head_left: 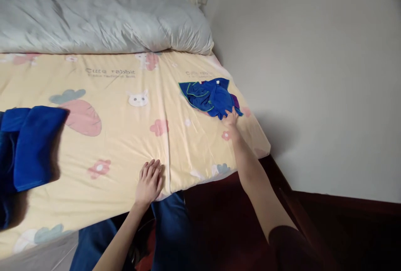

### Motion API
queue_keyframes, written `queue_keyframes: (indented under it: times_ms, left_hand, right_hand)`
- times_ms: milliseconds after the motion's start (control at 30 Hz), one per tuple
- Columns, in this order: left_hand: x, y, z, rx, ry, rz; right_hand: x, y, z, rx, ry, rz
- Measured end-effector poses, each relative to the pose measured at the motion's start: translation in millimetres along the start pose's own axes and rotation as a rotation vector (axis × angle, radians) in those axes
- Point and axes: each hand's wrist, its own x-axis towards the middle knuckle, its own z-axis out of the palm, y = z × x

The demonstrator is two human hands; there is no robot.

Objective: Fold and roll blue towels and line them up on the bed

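My left hand (151,179) lies palm down near the front edge of the bed, fingers stretched out, holding nothing. With the arm reaching far out, my right hand (231,118) is at the near right edge of a crumpled blue garment (221,97). Its fingers are bent onto the fabric and appear to grip it. Bright green trim runs along the garment's darker left part, a small white tag shows at the top, and a purple patch shows at its right side. The garment's exact kind is hard to make out.
The bed's yellow sheet (125,137) carries rabbit, carrot and flower prints. A folded blue cloth (37,148) lies at the left. Across the back stretches a thick grey-white quilt (103,12). A pale wall (313,74) stands along the right side, above a dark floor (216,221).
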Motion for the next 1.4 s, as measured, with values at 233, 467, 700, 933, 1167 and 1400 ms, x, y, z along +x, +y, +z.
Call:
queue_keyframes:
  times_ms: [233,467,700,933,1167,1400]
  left_hand:
    - [-1,2,3,0.033,-0.028,-0.015]
    - [2,5,-3,0.041,-0.05,-0.023]
    - [-25,46,-13,-0.054,-0.009,-0.144]
    - [-47,124,-106,-0.37,0.094,-0.191]
    - [8,135,-245,-0.198,0.317,0.19]
    - [-38,102,-291,-0.165,0.231,0.043]
  right_hand:
    - [24,6,-19,0.129,0.209,0.017]
    - [27,-32,-138,0.352,0.465,-0.347]
    - [-22,-104,-285,0.343,0.56,-0.586]
    - [-129,-171,-295,0.454,0.395,-0.689]
    - [-265,-235,-229,0.621,0.084,-0.77]
    - [-336,-283,-188,0.92,-0.325,-0.58]
